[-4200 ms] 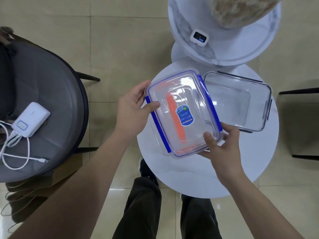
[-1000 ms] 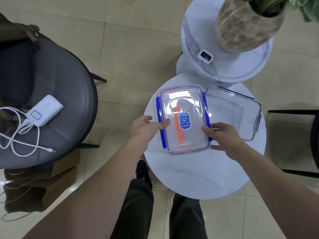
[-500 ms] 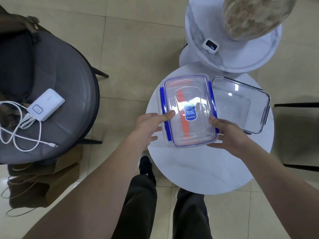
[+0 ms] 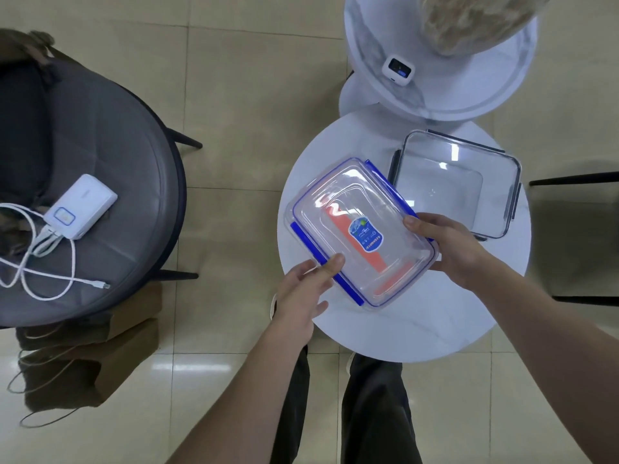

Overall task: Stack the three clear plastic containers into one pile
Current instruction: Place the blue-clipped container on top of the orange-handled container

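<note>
A clear plastic container with blue clips [image 4: 348,212] and a blue label is tilted above the round white table [image 4: 402,329]; an orange strip shows through it. My left hand [image 4: 301,293] grips its near-left edge, thumb on the lid. My right hand [image 4: 449,249] holds its right edge. A clear container with dark clips [image 4: 459,182] sits open on the table to the right, touching or just behind the held one. A third container is not told apart; it may be nested under the lid.
A taller round white table [image 4: 469,95] behind carries a speckled pot [image 4: 475,21] and a small white device [image 4: 398,70]. A grey round chair [image 4: 100,162] at left holds a white power bank [image 4: 82,205] with cables. Dark chair legs stand at far right.
The blue-clipped container has turned from square-on to diagonal, its far end swinging left. Both hands have shifted along its edges with it. The dark-clipped container stays put.
</note>
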Demonstrator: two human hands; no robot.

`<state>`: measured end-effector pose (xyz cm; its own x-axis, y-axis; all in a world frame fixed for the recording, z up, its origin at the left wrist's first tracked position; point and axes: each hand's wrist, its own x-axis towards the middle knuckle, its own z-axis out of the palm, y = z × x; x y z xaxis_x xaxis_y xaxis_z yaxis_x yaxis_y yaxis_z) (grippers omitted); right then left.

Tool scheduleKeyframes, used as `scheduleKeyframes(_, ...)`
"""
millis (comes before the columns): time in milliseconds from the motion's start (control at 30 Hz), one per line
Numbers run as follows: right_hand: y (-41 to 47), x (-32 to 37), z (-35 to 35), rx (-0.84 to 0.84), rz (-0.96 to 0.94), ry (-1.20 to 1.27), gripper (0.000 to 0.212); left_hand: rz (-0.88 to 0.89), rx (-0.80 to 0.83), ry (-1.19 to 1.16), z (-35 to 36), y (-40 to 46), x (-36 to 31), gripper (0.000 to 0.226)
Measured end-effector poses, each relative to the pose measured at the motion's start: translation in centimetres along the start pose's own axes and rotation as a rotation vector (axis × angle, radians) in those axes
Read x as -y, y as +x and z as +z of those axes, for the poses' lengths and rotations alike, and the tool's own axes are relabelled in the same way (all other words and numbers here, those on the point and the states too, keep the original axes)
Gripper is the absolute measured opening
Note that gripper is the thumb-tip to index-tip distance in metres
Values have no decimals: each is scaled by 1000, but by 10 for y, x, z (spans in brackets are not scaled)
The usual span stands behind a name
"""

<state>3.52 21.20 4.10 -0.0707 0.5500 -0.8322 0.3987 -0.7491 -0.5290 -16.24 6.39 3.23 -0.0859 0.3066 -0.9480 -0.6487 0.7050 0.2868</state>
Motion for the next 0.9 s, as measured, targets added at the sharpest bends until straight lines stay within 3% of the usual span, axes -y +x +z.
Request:
scheduleKeyframes(167,-4,-5,5,-13,-32,33,62,15,21,24,-3,3,3,87)
scheduleKeyframes(333,-6,-11,9,-42,-68,88,62,0,84,87,-7,2,-4,96)
scheduleKeyframes(500,-7,-19,11,-54,-72,239,82,22,80,150,-8,6,-13,89)
scheduleKeyframes(567,-12,-24,15,-109,-77,348,78,67,68,198,-10,5,-18,101)
scheduleKeyframes(700,-29,-50,25,-153,-102,462,93,142,60,233,-15,4,-30,123)
scheduleKeyframes(800,-45,-71,36,-134,-84,467,118,169,40,239,-19,5,-38,114)
scheduleKeyframes(900,-58,-87,51,-107,-53,471,126,207,13,234,-23,9,-45,97)
